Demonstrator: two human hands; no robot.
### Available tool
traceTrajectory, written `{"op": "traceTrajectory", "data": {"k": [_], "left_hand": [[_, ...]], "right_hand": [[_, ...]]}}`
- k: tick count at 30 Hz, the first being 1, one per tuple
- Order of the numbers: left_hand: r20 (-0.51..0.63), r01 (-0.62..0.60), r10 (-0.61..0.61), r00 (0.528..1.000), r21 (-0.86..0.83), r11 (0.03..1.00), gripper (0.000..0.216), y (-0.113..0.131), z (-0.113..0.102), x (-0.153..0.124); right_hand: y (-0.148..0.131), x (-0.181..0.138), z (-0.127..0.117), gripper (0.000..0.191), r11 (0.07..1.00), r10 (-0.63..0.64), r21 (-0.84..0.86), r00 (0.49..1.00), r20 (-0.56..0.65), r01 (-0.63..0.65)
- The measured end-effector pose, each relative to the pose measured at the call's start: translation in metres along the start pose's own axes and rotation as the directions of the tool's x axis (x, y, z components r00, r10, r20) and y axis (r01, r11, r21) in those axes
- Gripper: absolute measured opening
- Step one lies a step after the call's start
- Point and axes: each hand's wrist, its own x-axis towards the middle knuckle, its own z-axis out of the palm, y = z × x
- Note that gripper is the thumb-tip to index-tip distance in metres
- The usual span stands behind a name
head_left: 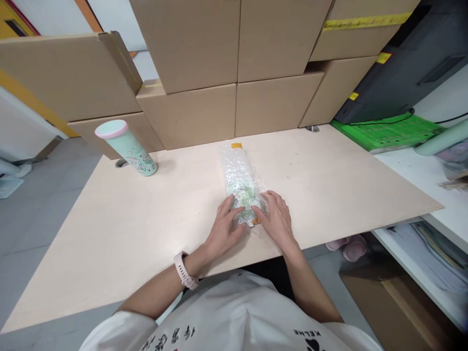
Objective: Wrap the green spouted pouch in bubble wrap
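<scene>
A long package wrapped in clear bubble wrap (pixel 238 175) lies on the pale wooden table (pixel 146 219), with orange tape at both ends and something green inside. My left hand (pixel 224 229) and my right hand (pixel 276 219) both rest on its near end, fingers bent and pressing the wrap from either side. A pink watch sits on my left wrist.
A mint green tumbler (pixel 127 146) with a pink lid stands at the back left. Stacked cardboard boxes (pixel 234 63) wall off the far edge. A green mat (pixel 387 131) and a dark machine (pixel 409 63) sit at the right; another box (pixel 395 307) lies on the floor.
</scene>
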Motion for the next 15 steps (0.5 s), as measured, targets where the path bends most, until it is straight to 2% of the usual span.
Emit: {"op": "traceTrajectory", "data": {"k": [4,6,8,10,11,13,15], "left_hand": [[-0.036,0.160,-0.176,0.984,-0.264,0.951,0.051,0.001,-0.004,0.002],[-0.080,0.225,-0.293,0.953,-0.462,0.858,0.058,0.001,-0.007,0.006],[-0.104,0.267,-0.425,0.899,-0.640,0.721,0.062,0.001,-0.013,0.011],[-0.049,0.305,-0.497,0.866,-0.738,0.603,0.053,0.000,-0.021,0.016],[0.006,0.331,-0.501,0.865,-0.757,0.563,0.044,0.000,-0.025,0.018],[0.119,0.387,-0.478,0.870,-0.765,0.514,0.031,0.001,-0.032,0.020],[0.163,0.398,-0.451,0.878,-0.771,0.496,0.028,0.002,-0.035,0.020]], "right_hand": [[-0.003,0.001,-0.001,0.037,0.996,-0.051,0.082,0.997,0.053,0.047],[-0.007,0.001,-0.003,0.034,0.987,-0.070,0.151,0.991,0.111,0.053],[-0.012,0.001,-0.003,0.033,0.974,-0.056,0.225,0.982,0.179,0.014],[-0.016,0.000,-0.003,0.032,0.951,-0.030,0.304,0.965,0.261,-0.053],[-0.018,-0.001,-0.002,0.032,0.936,-0.018,0.340,0.955,0.296,-0.088],[-0.021,-0.003,0.001,0.033,0.901,0.010,0.405,0.942,0.336,-0.154],[-0.024,-0.006,0.002,0.035,0.859,0.037,0.466,0.934,0.355,-0.211]]}}
